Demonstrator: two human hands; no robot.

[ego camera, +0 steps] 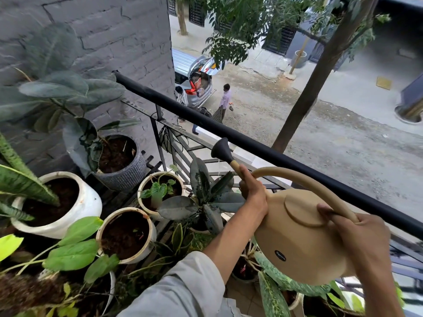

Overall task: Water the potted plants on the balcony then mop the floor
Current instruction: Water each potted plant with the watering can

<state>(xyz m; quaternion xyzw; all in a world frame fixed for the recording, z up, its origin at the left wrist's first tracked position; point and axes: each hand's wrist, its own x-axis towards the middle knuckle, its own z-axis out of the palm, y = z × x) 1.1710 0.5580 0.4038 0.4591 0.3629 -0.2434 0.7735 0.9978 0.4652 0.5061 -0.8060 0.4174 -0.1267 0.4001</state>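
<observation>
A tan watering can (295,239) with a dark rose head (221,150) is tilted toward the pots. My left hand (253,191) grips the spout just behind the rose. My right hand (359,234) is closed on the arched handle at the rear of the can. A thin trickle of water falls from the rose toward a dark-leaved rubber plant (206,197). Around it stand a small white pot with a seedling (160,191), a white pot of bare soil (127,234), a large white pot (61,204) and a grey textured pot (121,161).
A black balcony railing (251,147) runs diagonally from the grey brick wall (103,37) to the right edge. Leafy plants crowd the lower left and a variegated plant (272,291) sits under the can. Below on the street are a car, two people and a tree trunk.
</observation>
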